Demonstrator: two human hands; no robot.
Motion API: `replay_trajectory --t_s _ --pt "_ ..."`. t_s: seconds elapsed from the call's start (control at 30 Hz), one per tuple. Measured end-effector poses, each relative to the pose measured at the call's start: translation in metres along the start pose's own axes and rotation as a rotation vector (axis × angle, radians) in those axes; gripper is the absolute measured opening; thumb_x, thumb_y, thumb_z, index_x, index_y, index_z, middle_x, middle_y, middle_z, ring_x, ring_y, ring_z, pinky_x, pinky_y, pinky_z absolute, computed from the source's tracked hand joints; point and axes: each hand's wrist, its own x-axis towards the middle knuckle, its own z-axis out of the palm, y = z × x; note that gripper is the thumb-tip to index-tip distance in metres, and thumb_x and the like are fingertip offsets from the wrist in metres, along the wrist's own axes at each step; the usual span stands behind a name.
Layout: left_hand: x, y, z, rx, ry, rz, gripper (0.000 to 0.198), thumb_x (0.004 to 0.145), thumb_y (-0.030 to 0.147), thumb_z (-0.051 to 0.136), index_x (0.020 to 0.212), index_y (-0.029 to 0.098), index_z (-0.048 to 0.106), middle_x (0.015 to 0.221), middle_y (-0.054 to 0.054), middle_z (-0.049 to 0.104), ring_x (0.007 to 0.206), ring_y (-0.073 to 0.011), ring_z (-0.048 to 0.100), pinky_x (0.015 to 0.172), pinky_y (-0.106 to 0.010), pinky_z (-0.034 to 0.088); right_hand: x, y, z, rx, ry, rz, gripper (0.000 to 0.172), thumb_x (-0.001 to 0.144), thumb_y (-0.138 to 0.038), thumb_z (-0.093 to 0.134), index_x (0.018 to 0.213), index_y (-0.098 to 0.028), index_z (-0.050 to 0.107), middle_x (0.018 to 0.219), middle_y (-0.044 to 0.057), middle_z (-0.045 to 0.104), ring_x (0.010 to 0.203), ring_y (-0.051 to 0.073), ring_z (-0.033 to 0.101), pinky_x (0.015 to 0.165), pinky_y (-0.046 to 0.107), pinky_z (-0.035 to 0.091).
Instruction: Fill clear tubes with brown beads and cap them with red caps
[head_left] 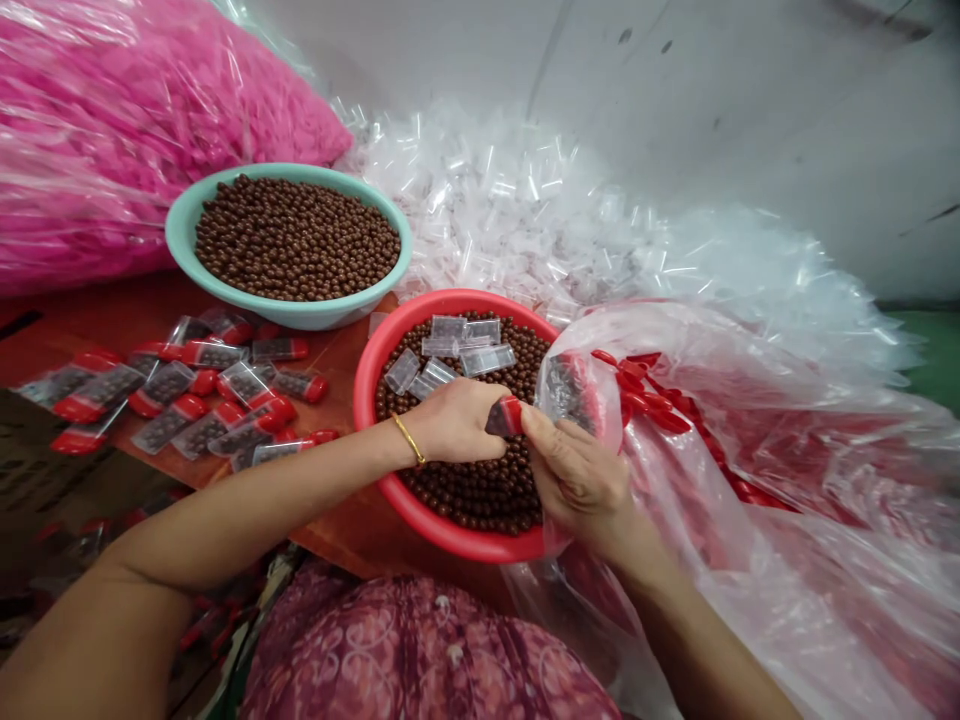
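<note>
Over the red basin (365, 400) my two hands meet around one small clear plastic container (496, 417) with dark contents. My left hand (457, 420), a gold bangle at its wrist, is closed round the container's body and hides most of it. The thumb and fingers of my right hand (577, 470) pinch the red cap (511, 414) at its end. Beneath them, brown balls (472, 500) fill the basin, and several clear containers (486, 360) lie on top of the balls. Whether the cap is fully seated, I cannot tell.
Capped containers (202, 400) lie piled at left. Behind them stands a light-blue basin (180, 225) of brown balls. Pink pieces fill a plastic bag (135, 130). A heap of clear containers (510, 200) rests against the wall. An open bag (720, 420) holds red caps at right.
</note>
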Motion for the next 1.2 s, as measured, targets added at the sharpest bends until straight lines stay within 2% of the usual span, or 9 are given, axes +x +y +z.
replay_trajectory --t_s 0.2,0.37,0.43,0.53,0.7,0.87,0.97,1.07,1.2 --pt "0.000 0.000 -0.003 -0.013 0.091 -0.066 0.009 0.058 0.016 0.053 0.058 0.018 0.044 0.054 0.005 0.045 0.052 -0.0092 0.039 0.050 -0.023 0.029 0.006 0.005 0.005 0.020 0.021 0.092 0.063 0.081 -0.005 0.051 0.140 -0.022 0.041 0.103 0.011 0.072 0.081 0.019 0.070 0.069 0.030 0.058" --pt "0.003 -0.001 -0.001 -0.217 0.039 -0.069 0.012 0.057 0.020 0.053 0.058 0.018 0.041 0.054 0.005 0.042 0.052 -0.0088 0.039 0.046 -0.021 0.028 0.020 0.018 0.007 0.384 0.113 0.383 0.032 0.084 -0.025 0.049 0.112 -0.024 0.065 0.090 0.004 0.072 0.071 0.017 0.066 0.066 0.029 0.055" --pt "0.002 0.000 -0.001 -0.164 -0.012 -0.070 0.013 0.056 0.020 0.053 0.056 0.018 0.041 0.052 0.005 0.042 0.050 -0.0086 0.038 0.045 -0.022 0.026 0.030 0.017 0.018 0.543 0.211 0.519 0.041 0.091 -0.035 0.032 0.117 -0.022 0.061 0.095 0.006 0.070 0.073 0.017 0.065 0.065 0.031 0.055" --pt "-0.001 0.003 -0.001 -0.086 -0.070 -0.063 0.011 0.056 0.019 0.055 0.057 0.018 0.044 0.052 0.005 0.045 0.048 -0.0086 0.040 0.045 -0.021 0.028 0.045 0.013 0.034 0.680 0.130 0.664 0.066 0.095 -0.037 -0.004 0.136 -0.022 0.044 0.116 0.009 0.063 0.090 0.017 0.065 0.078 0.035 0.054" --pt "-0.004 0.004 0.003 0.062 -0.105 -0.072 0.007 0.058 0.018 0.058 0.059 0.017 0.051 0.052 0.002 0.052 0.046 -0.0111 0.044 0.046 -0.024 0.034 0.049 0.011 0.039 0.749 -0.150 0.565 0.068 0.092 -0.046 -0.014 0.149 -0.027 0.016 0.147 0.004 0.040 0.134 0.015 0.039 0.110 0.041 0.035" --pt "-0.004 -0.004 0.010 0.239 -0.057 -0.035 0.009 0.059 0.023 0.063 0.064 0.016 0.059 0.059 -0.005 0.061 0.059 -0.0190 0.056 0.058 -0.028 0.045 0.043 0.010 0.035 0.582 -0.217 0.406 0.068 0.093 -0.058 0.009 0.149 -0.022 0.018 0.156 0.005 0.021 0.144 0.018 0.016 0.119 0.044 0.012" --pt "-0.003 0.000 0.007 0.293 -0.042 0.002 0.012 0.061 0.025 0.063 0.069 0.016 0.060 0.061 -0.004 0.061 0.058 -0.0180 0.055 0.057 -0.028 0.043 0.049 0.005 0.031 0.609 -0.178 0.417 0.071 0.092 -0.058 0.003 0.147 -0.019 0.027 0.153 0.006 0.028 0.142 0.016 0.023 0.117 0.040 0.021" --pt "-0.011 0.010 -0.005 0.259 0.033 0.036 0.006 0.065 0.023 0.060 0.067 0.018 0.057 0.057 0.001 0.058 0.053 -0.0129 0.051 0.054 -0.024 0.038 0.050 0.010 0.014 0.615 0.021 0.500 0.071 0.094 -0.050 -0.005 0.137 -0.022 0.044 0.141 0.005 0.049 0.132 0.015 0.042 0.109 0.038 0.037" --pt "-0.058 0.002 -0.046 0.278 0.346 -0.060 0.014 0.077 0.034 0.058 0.075 0.020 0.059 0.065 0.006 0.060 0.059 -0.0086 0.050 0.061 -0.021 0.037 0.015 0.044 -0.029 0.186 0.200 0.673 0.033 0.089 -0.043 0.046 0.102 -0.023 0.068 0.099 0.005 0.071 0.095 0.020 0.065 0.088 0.038 0.050"
